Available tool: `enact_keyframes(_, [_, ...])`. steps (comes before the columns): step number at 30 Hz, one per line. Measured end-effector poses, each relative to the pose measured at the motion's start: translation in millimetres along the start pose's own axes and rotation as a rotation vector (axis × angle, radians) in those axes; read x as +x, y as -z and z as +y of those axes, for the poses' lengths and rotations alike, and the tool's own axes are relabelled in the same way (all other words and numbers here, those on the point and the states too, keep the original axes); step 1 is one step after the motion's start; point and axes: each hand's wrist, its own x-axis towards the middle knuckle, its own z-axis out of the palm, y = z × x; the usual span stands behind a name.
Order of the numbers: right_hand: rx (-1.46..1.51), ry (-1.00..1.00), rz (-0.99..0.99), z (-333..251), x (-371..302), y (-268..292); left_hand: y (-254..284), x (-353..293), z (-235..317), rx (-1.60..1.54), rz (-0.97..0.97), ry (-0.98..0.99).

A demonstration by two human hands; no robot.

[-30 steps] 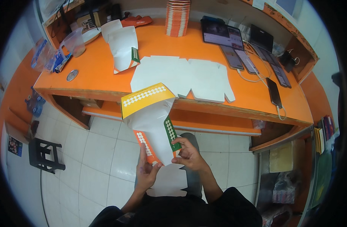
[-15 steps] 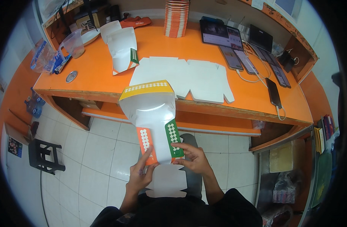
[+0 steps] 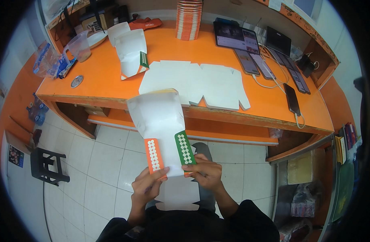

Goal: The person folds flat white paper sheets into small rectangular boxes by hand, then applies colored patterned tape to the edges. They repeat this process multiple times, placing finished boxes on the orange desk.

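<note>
Head view shows us folding a white carton blank (image 3: 159, 121) over our lap. Our left hand (image 3: 146, 187) pinches its orange side flap (image 3: 154, 155); our right hand (image 3: 205, 171) is clamped on the green flap (image 3: 185, 148). The blank rises toward twelve o'clock from both grips, short of the orange bench (image 3: 233, 60). Next, we judge, the flaps need tucking inward.

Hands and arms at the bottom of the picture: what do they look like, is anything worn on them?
Both hands are bare: no gloves, rings or watch show on the left hand or the right hand. The forearms are uncovered too, and dark clothing covers the shoulders at the lower edge.
</note>
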Motion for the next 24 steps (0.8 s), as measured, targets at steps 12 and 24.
enact_keyframes(12, [0.126,0.140,-0.010,-21.2,14.0,9.4,9.3,7.0,17.5,-0.164,0.037,-0.191])
enact_keyframes(24, [0.334,-0.033,0.059,-21.8,10.1,2.8,-4.0,2.7,23.5,-0.325,0.148,0.054])
